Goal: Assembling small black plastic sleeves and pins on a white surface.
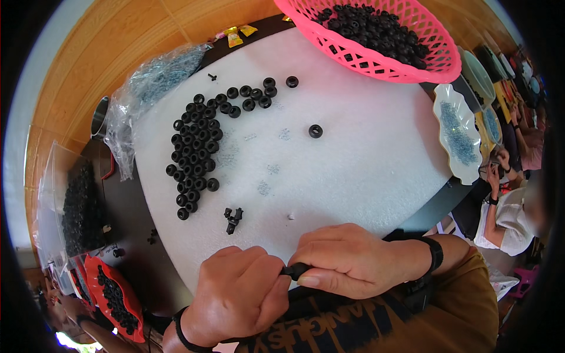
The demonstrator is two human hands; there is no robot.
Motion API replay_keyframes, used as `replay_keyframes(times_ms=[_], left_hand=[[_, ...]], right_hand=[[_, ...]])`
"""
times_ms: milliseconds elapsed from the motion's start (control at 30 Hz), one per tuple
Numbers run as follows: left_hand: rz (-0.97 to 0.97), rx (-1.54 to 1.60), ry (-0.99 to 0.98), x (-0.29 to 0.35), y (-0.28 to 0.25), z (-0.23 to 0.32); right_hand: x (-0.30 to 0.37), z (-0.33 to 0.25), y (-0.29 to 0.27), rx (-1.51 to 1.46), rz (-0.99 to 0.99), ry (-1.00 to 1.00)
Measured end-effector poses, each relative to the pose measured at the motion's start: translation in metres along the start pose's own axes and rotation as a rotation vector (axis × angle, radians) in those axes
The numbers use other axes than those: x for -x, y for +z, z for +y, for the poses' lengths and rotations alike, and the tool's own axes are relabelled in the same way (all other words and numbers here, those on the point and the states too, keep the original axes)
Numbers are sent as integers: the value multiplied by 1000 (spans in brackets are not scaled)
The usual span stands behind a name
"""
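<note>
White sheet (pixel 376 159) before you — you are working at its six o'clock.
A pink basket (pixel 406 75) is standing at one o'clock. Your left hand (pixel 241 288) is clenching, your right hand (pixel 353 262) pinching thumb to fingers; black rings (pixel 212 146) are crowding around ten o'clock, a black assembly (pixel 233 220) is lying at seven — and a black piece (pixel 296 270) is bridging your hands at six, gripped at both ends.

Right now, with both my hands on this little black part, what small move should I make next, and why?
Perhaps ease your right hand back slightly for a look: it and your left hand grip the small black part from opposite sides and cover its ends, so how those sit can't be told.
</note>
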State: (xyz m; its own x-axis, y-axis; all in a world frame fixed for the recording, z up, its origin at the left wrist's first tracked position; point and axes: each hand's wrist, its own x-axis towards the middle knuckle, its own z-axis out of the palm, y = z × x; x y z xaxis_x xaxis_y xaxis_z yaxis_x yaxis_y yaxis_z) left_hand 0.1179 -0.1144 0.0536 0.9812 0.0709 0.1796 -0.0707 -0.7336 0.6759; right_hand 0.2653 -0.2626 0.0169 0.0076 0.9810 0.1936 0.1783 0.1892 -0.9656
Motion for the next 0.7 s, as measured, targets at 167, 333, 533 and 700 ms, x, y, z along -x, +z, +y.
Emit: replay_keyframes(times_ms=[167, 333, 533, 700], left_hand=[[57, -243, 106, 1, 8, 5], [101, -479, 100, 5, 18, 5], [9, -534, 41, 7, 18, 5], [-25, -371, -61, 7, 14, 7]], right_hand=[[0, 2, -1, 32, -15, -17], [-1, 1, -2, -65, -17, 61], [0, -1, -1, -379, -31, 244], [-3, -1, -5, -640, -159, 451]])
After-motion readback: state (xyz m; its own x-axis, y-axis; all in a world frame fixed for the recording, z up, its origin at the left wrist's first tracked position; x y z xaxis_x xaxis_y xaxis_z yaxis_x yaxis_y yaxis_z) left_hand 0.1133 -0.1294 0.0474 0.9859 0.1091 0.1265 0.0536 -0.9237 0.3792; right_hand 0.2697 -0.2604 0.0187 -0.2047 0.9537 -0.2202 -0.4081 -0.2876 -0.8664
